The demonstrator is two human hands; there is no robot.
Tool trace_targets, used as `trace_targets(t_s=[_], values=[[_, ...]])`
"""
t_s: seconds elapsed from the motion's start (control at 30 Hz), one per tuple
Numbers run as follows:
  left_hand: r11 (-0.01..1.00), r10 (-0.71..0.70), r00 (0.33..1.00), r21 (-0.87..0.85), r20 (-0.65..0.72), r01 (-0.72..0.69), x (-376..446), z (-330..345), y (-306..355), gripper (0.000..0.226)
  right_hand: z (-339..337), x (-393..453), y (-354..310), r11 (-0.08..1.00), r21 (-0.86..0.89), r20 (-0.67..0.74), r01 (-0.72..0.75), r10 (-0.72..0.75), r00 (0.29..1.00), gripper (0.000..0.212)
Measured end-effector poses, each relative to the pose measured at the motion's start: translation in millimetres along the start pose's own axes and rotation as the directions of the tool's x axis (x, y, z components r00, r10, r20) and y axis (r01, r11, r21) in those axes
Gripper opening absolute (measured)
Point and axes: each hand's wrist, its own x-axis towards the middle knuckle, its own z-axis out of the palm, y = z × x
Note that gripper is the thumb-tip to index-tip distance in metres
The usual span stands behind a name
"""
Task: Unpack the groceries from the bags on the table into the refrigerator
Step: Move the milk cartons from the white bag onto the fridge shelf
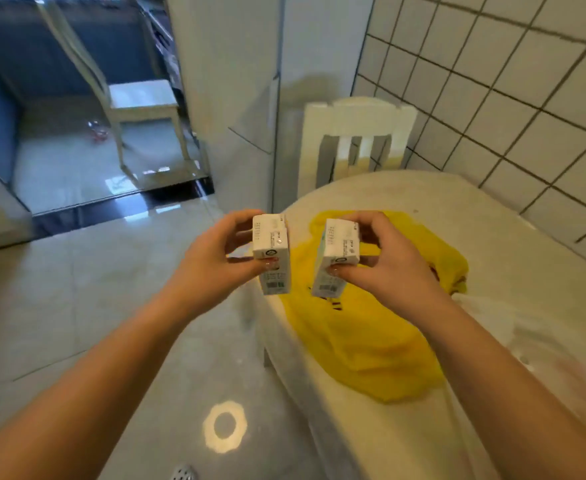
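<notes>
Yellow bag (pixel 360 337) on table (pixel 492 237), white chair (pixel 357 123) behind

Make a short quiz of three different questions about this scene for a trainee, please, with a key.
1. True or false: the left hand holds nothing.
2. Which bag lies on the table beneath the right hand? A) blue B) yellow C) black
3. Fill in: behind the table stands a white ____.

Key:
1. False. The left hand grips a white carton, and the right hand grips a second carton.
2. B, the yellow bag.
3. chair, against the tiled wall.
</notes>
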Motion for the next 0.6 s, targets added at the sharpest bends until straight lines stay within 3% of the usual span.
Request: trace_targets(t_s=[0.3, 0.6], values=[[0.988, 0.016, 0.982, 0.151, -0.189, 0.013, -7, -230, -27, 0.06, 183, 113, -104, 0.984, 0.025, 0.159, 0.175, -0.177, 0.971, 0.055], [0.981, -0.017, 0.934, 0.176, -0.356, 0.085, 33, -368, -65, 0.062, 291, 227, -170, 0.962, 0.138, 0.273, 0.235, -0.265, 0.925, 0.052]])
